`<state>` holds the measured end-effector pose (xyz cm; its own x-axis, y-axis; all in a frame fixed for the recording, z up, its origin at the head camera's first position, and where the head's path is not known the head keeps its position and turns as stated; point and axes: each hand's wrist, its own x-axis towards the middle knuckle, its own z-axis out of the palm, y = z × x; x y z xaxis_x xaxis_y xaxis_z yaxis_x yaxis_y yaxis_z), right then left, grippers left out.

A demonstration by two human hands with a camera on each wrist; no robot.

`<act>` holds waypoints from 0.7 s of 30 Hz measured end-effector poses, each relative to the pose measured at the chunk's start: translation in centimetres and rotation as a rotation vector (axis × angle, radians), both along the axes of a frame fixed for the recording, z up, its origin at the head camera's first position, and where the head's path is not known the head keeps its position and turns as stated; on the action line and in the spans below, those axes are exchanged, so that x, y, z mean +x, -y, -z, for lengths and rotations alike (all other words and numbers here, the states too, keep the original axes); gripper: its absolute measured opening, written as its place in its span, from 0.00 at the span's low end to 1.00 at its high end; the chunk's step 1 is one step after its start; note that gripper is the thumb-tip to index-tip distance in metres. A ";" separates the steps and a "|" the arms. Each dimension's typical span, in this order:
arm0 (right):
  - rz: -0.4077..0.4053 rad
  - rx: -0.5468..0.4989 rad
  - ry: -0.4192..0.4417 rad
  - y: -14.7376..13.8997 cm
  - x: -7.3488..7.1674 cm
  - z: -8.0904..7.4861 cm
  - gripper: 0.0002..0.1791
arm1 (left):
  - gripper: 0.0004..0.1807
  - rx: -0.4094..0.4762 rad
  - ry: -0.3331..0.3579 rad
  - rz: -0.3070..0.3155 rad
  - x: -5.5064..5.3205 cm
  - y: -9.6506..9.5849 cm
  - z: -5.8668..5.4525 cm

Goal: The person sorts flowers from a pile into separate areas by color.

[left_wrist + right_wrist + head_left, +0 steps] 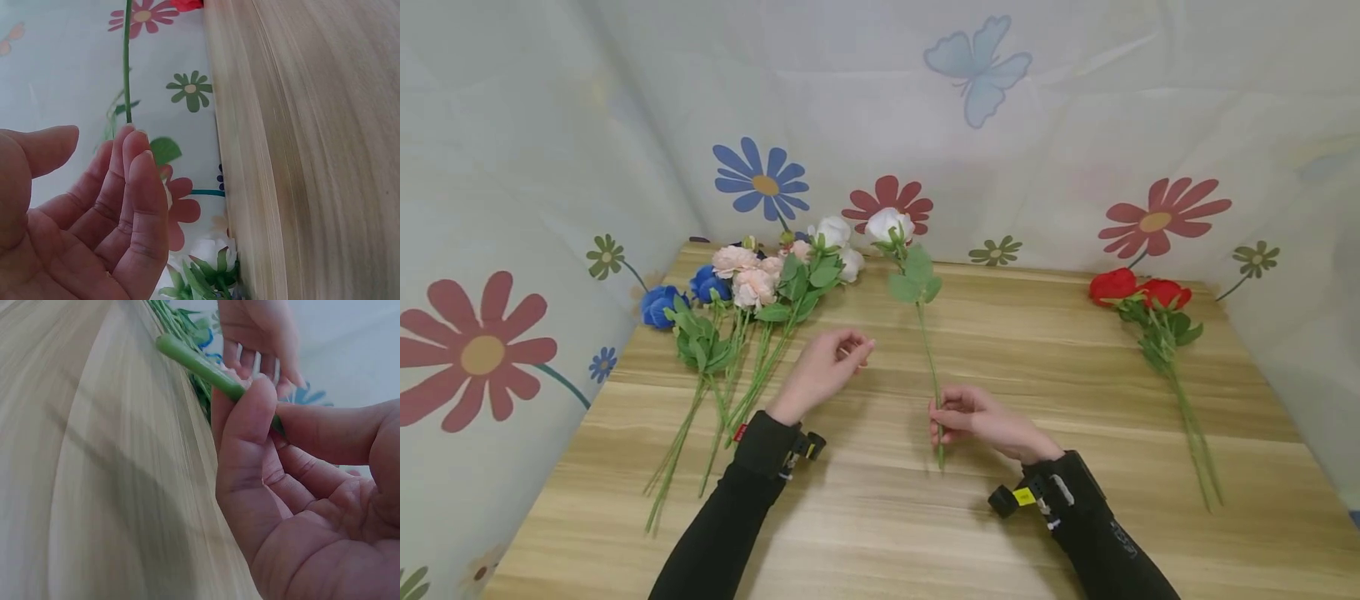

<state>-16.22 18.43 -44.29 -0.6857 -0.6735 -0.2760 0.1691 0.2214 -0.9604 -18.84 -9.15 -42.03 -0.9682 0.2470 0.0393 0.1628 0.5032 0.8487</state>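
In the head view my right hand (988,423) pinches a single white rose (890,225) low on its green stem (928,354), with the bloom away from me. The right wrist view shows the cut stem end (197,364) poking out past the thumb and curled fingers. My left hand (823,367) hovers to the left of that stem, fingers loosely bent, holding nothing. Its palm and parted thumb show in the left wrist view, with a green stem (127,62) beyond the fingertips. Nearest the left hand lie pink flowers (754,288) and other white roses (850,262).
Blue roses (662,307) lie at the left end of the flower row, stems toward me. Two red roses (1112,286) lie on the right of the wooden table (1037,333). A flower-printed curtain (1037,167) stands behind the table's back edge.
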 end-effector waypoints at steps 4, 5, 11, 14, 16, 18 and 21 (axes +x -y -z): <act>0.015 -0.018 0.041 -2.5 0.2 0.5 0.10 | 0.16 -0.008 -0.007 0.015 0.0 0.1 0.2; 0.015 -0.024 0.050 -3.2 0.3 0.6 0.10 | 0.17 -0.009 -0.008 0.016 0.0 0.1 0.2; 0.014 -0.054 0.074 -7.3 0.8 0.7 0.09 | 0.15 -0.020 -0.024 0.022 0.2 -0.1 0.1; 0.031 -0.049 0.069 -9.4 1.1 0.6 0.08 | 0.13 -0.043 -0.029 0.015 0.2 -0.2 0.1; 0.046 -0.028 0.062 -10.7 1.2 0.4 0.08 | 0.13 -0.056 -0.028 0.011 0.2 -0.2 0.2; 0.066 0.009 0.053 -11.8 1.3 0.2 0.09 | 0.13 -0.068 -0.026 0.009 0.2 -0.2 0.2; 0.099 0.092 0.038 -13.2 1.3 -0.1 0.12 | 0.14 -0.070 -0.029 0.016 0.3 -0.2 0.1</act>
<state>-14.90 31.62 -44.18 -0.7351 -0.5740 -0.3607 0.2306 0.2887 -0.9292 -18.54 -8.94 -42.13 -0.9629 0.2654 0.0493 0.1951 0.5580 0.8066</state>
